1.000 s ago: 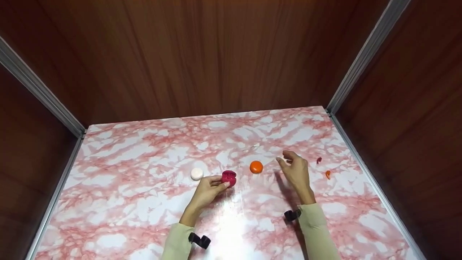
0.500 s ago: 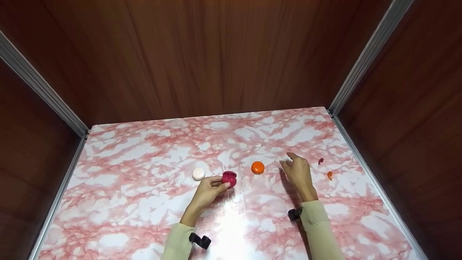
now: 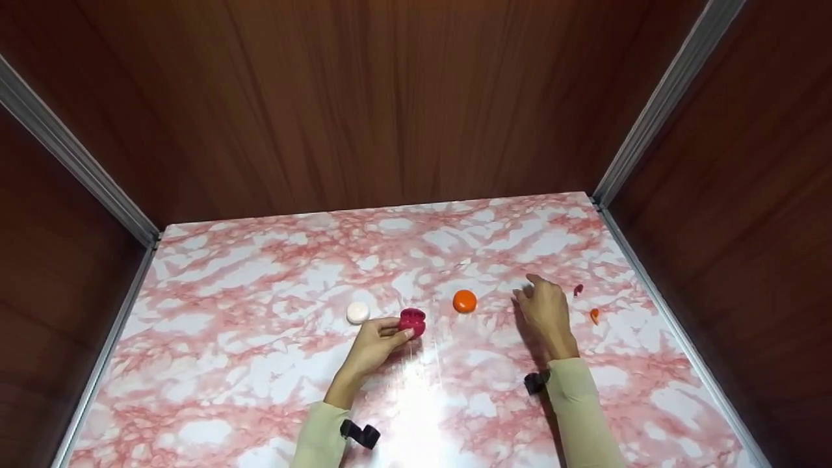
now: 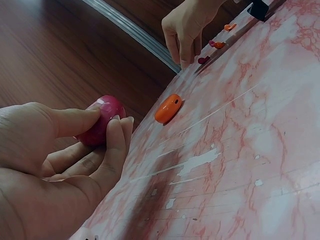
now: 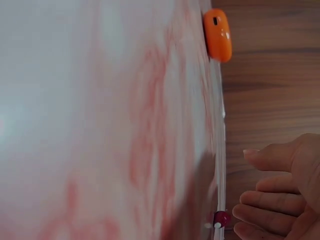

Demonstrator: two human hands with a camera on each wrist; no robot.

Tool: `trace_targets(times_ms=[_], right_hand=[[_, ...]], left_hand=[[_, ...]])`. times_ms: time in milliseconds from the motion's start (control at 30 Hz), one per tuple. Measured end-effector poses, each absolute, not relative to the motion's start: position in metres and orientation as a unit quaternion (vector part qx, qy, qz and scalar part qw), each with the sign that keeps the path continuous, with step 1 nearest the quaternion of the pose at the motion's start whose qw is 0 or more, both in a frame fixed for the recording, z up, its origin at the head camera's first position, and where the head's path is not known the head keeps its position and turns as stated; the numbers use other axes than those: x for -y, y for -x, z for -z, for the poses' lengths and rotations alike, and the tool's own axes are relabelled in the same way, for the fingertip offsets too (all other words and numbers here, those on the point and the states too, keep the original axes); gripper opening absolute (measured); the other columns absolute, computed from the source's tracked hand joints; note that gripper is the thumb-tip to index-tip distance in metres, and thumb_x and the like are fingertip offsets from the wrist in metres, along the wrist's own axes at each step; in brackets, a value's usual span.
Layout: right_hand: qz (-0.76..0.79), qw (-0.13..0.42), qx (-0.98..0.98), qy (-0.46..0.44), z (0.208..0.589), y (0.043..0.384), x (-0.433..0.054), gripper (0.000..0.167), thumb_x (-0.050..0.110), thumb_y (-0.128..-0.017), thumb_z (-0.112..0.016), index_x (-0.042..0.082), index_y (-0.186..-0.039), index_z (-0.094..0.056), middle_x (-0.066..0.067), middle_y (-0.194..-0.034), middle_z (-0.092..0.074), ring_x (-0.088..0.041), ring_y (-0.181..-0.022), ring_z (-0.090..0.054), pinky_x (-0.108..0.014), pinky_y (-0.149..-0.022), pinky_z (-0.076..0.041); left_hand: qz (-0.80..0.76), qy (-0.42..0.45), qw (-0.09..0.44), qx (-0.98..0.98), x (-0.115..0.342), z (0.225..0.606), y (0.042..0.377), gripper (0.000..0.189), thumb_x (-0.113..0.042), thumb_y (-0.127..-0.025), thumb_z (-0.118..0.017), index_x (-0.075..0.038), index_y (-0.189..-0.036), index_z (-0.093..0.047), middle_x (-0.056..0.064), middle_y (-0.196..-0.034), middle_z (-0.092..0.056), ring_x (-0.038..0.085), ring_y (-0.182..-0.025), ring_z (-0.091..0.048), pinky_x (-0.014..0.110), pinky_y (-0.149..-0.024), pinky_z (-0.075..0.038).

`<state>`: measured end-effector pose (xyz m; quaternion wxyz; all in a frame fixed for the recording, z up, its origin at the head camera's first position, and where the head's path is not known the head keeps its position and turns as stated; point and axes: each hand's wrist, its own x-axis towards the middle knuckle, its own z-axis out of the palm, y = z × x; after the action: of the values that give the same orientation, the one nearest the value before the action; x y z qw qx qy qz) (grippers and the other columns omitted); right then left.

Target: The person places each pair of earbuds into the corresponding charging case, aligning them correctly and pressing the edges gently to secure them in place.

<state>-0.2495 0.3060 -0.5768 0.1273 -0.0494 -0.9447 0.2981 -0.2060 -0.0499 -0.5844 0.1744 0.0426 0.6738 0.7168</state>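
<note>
My left hand [image 3: 374,348] pinches a crimson earbud case [image 3: 412,324] between thumb and fingers, its lid raised. From the left wrist view, the case [image 4: 106,120] shows its glossy rounded shell. My right hand [image 3: 545,315] hovers over the right part of the table with nothing in its grasp, fingers loosely bent. Just beyond it lie a crimson earbud [image 3: 578,290] and an orange earbud [image 3: 594,316]. The left wrist view has several small crimson and orange earbuds [image 4: 230,27] near that hand. In the right wrist view, a crimson earbud [image 5: 222,218] sits by the fingertips.
A closed orange case [image 3: 464,301] rests between the two hands. Left of the crimson case is a round white case [image 3: 357,312]. The pink-and-white marbled table [image 3: 260,260] is bounded by brown wooden panels [image 3: 364,104] and metal rails.
My right hand has moved right, past the orange case toward the loose earbuds. My left hand keeps its hold on the crimson case in about the same place.
</note>
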Motion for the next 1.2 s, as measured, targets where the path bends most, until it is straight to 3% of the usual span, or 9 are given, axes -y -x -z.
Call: trace_targets(times_ms=[300, 433, 667, 933, 1200], right_hand=[[-0.271, 0.109, 0.955, 0.052, 0.576, 0.247, -0.317, 0.046, 0.02, -0.098, -0.07, -0.005, -0.136, -0.065, -0.03, -0.115, -0.075, -0.051, -0.108, -0.07, -0.063, -0.093, -0.056], [-0.262, 0.101, 0.958, 0.054, 0.577, 0.246, -0.321, 0.036, 0.02, -0.099, -0.069, -0.003, -0.126, -0.07, -0.026, -0.107, -0.076, -0.047, -0.1, -0.073, -0.061, -0.086, -0.057], [-0.24, 0.107, 0.964, 0.049, 0.577, 0.245, -0.324, 0.013, 0.016, -0.097, -0.069, 0.003, -0.097, -0.073, -0.021, -0.093, -0.076, -0.044, -0.089, -0.073, -0.059, -0.075, -0.055], [-0.229, 0.119, 0.965, 0.041, 0.578, 0.247, -0.322, 0.01, 0.01, -0.094, -0.069, 0.003, -0.088, -0.073, -0.022, -0.088, -0.076, -0.044, -0.086, -0.073, -0.058, -0.074, -0.056], [-0.225, 0.121, 0.967, 0.025, 0.577, 0.253, -0.322, 0.013, 0.004, -0.091, -0.069, 0.001, -0.079, -0.073, -0.025, -0.084, -0.076, -0.047, -0.083, -0.073, -0.06, -0.073, -0.057]], left_hand=[[-0.707, -0.052, 0.171, -0.684, 0.051, 0.585, 0.207, 0.04, -0.009, -0.1, -0.071, 0.015, -0.132, -0.063, 0.026, -0.121, -0.074, 0.026, -0.107, -0.076, 0.036, -0.097, -0.063], [-0.708, -0.051, 0.171, -0.683, 0.051, 0.585, 0.208, 0.04, -0.008, -0.1, -0.071, 0.015, -0.132, -0.063, 0.026, -0.121, -0.074, 0.029, -0.108, -0.076, 0.038, -0.097, -0.063], [-0.705, -0.042, 0.17, -0.687, 0.051, 0.586, 0.207, 0.041, -0.009, -0.099, -0.072, 0.015, -0.132, -0.062, 0.026, -0.119, -0.075, 0.027, -0.105, -0.077, 0.038, -0.096, -0.064], [-0.705, -0.039, 0.174, -0.687, 0.051, 0.585, 0.206, 0.041, -0.009, -0.099, -0.072, 0.014, -0.132, -0.063, 0.024, -0.119, -0.075, 0.036, -0.108, -0.076, 0.037, -0.094, -0.064], [-0.709, -0.045, 0.183, -0.679, 0.05, 0.586, 0.206, 0.042, -0.009, -0.1, -0.071, 0.015, -0.133, -0.062, 0.025, -0.121, -0.074, 0.034, -0.106, -0.077, 0.041, -0.098, -0.063]])
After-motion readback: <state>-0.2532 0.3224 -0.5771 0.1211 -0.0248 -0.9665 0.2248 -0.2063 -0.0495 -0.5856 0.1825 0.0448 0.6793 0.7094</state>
